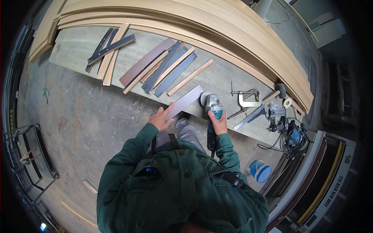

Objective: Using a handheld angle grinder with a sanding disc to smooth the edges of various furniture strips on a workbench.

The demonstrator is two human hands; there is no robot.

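Observation:
A flat greyish-lilac board (184, 101) juts over the near edge of the workbench, its far end lying on the top. My left hand (160, 118) grips its near end, thumb on one side and fingers on the other. With my right hand (219, 122) I hold a teal and silver angle grinder (213, 101), fingers wrapped round its body. The grinder's round disc (204, 98) is right beside the board's far end; whether they touch I cannot tell. A dark handle and cord hang below my right hand.
Several dark and plain wood strips (165, 66) lie on the bench (77, 42), left of the grinder. To its right are a C-clamp (248, 99), a hammer (280, 90) and a corded power tool (293, 138). Long boards (186, 23) line the back. A blue-lidded bucket (259, 171) stands on the floor.

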